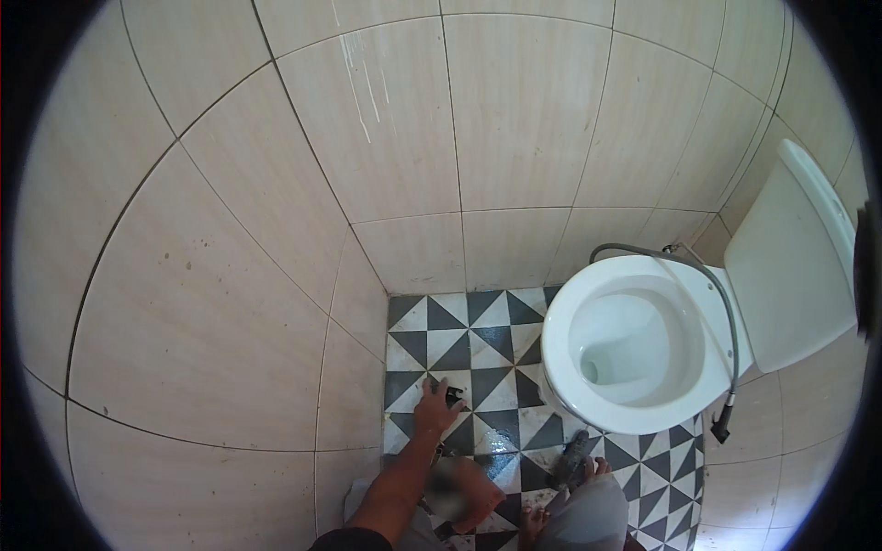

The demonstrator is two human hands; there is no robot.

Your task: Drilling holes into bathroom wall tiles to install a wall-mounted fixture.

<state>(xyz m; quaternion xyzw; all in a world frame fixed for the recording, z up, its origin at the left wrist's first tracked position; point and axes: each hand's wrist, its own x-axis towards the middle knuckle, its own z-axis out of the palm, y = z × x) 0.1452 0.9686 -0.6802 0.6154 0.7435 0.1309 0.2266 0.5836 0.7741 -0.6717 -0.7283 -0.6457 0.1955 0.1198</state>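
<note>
My left hand reaches down to the patterned floor at the end of a bare forearm with a dark sleeve. Its fingers and thumb curve around a small black object, mostly covered, whose kind I cannot make out. Beside that forearm, lower down, a bent bare limb shows, apparently my right arm. A blurred patch lies against it, so the right hand's fingers cannot be made out. A dark elongated object, too unclear to name, lies on the floor near my bare foot.
A white toilet with its bowl uncovered stands to the right, its cistern against the wall. A grey hose with a black spray head drapes over its back. Beige tiled walls rise close by. The black-and-white floor looks wet in places.
</note>
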